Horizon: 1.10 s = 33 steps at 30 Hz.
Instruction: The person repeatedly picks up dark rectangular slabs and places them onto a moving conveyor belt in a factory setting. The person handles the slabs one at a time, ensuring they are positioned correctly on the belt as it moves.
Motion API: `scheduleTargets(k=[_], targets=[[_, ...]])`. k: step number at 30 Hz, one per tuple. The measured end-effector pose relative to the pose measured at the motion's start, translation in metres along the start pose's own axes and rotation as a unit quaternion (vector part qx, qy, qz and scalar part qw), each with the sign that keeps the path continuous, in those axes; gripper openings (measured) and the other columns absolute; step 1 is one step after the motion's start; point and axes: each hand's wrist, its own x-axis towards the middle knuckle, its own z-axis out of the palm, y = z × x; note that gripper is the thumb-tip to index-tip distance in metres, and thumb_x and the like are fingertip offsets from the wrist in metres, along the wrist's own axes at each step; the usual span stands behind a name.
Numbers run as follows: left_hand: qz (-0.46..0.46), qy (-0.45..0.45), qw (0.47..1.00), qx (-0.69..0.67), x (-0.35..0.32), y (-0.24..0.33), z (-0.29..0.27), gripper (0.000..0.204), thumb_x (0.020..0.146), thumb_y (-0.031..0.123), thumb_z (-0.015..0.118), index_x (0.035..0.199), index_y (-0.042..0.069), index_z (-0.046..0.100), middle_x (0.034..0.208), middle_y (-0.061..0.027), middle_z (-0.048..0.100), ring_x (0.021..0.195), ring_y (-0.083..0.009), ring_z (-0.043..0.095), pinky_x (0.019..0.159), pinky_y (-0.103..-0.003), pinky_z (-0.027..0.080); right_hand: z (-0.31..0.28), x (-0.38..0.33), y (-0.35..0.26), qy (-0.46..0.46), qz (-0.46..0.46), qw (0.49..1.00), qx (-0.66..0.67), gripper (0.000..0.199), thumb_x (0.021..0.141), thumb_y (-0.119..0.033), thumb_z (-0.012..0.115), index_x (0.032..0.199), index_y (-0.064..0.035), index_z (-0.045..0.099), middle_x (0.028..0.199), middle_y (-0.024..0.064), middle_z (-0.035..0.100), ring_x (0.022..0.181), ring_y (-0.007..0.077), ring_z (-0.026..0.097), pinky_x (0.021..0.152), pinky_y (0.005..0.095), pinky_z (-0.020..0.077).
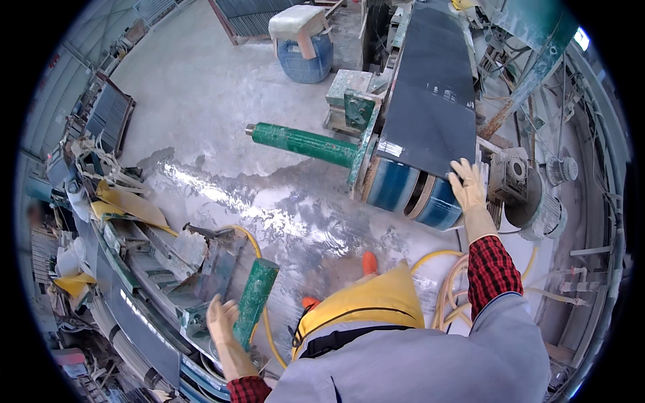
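Note:
My right hand (468, 187), in a pale rubber glove, rests with fingers spread on the near end of a dark stone slab (430, 107) lying on a conveyor belt. Below the slab's end is a blue roller (410, 191). My left hand (225, 329), also gloved, is pressed against a green roller bar (254, 302) on a second machine at the lower left; the fingers lie alongside the bar and I cannot tell if they grip it. Another dark slab (144, 329) lies on that machine.
A long green roller bar (302, 142) sticks out left from the conveyor frame. The concrete floor (269, 215) is wet. Yellow hoses (450, 289) coil near my feet. A blue drum (306, 54) stands at the back. Motors (537, 201) sit at the right.

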Motion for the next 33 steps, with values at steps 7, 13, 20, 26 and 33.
scheduleTargets(k=[7, 13, 20, 26, 33], targets=[[0.166, 0.317, 0.926, 0.116, 0.01, -0.04, -0.222, 0.051, 0.105, 0.027, 0.055, 0.147, -0.002, 0.047, 0.132, -0.0231, 0.062, 0.12, -0.0287, 0.063, 0.106, -0.039, 0.048, 0.021, -0.087, 0.006, 0.148, 0.018, 0.988, -0.047, 0.036, 0.089, -0.021, 0.07, 0.124, -0.0165, 0.07, 0.137, 0.0135, 0.064, 0.128, 0.0394, 0.055, 0.113, 0.0477, 0.0414], [0.215, 0.408, 0.773, 0.436, 0.025, -0.118, -0.316, 0.053, 0.108, 0.025, 0.049, 0.153, -0.001, 0.041, 0.15, -0.0229, 0.05, 0.139, -0.0375, 0.048, 0.118, -0.042, 0.036, 0.085, -0.189, -0.066, 0.074, 0.021, 0.997, -0.017, 0.04, 0.084, -0.025, 0.075, 0.124, -0.0192, 0.071, 0.135, 0.0109, 0.066, 0.128, 0.0368, 0.057, 0.11, 0.0464, 0.0456], [0.186, 0.369, 0.782, 0.466, 0.009, -0.122, -0.294, 0.052, 0.107, 0.018, 0.049, 0.154, 0.002, 0.039, 0.157, -0.0181, 0.044, 0.146, -0.0399, 0.036, 0.123, -0.045, 0.027, 0.142, -0.253, -0.122, -0.109, 0.089, 0.976, 0.167, 0.04, 0.086, -0.035, 0.071, 0.125, -0.0261, 0.072, 0.141, 0.0058, 0.063, 0.134, 0.0331, 0.054, 0.117, 0.0411, 0.0397], [0.172, 0.381, 0.788, 0.451, -0.011, -0.109, -0.282, 0.051, 0.106, 0.018, 0.05, 0.154, 0.004, 0.04, 0.157, -0.0158, 0.045, 0.147, -0.0392, 0.036, 0.123, -0.045, 0.028, 0.122, -0.236, -0.246, -0.24, 0.008, 0.97, 0.034, 0.04, 0.089, -0.035, 0.067, 0.128, -0.0237, 0.07, 0.144, 0.0055, 0.062, 0.139, 0.0315, 0.049, 0.12, 0.0382, 0.035], [0.24, 0.408, 0.754, 0.455, -0.016, -0.097, -0.268, 0.048, 0.1, 0.013, 0.058, 0.147, 0.002, 0.049, 0.148, -0.0197, 0.052, 0.136, -0.0423, 0.045, 0.115, -0.049, 0.034, 0.208, -0.188, -0.292, -0.227, -0.027, 0.919, 0.323, 0.029, 0.09, -0.028, 0.065, 0.116, -0.0194, 0.073, 0.13, 0.0101, 0.068, 0.13, 0.0326, 0.057, 0.113, 0.0407, 0.0426]])
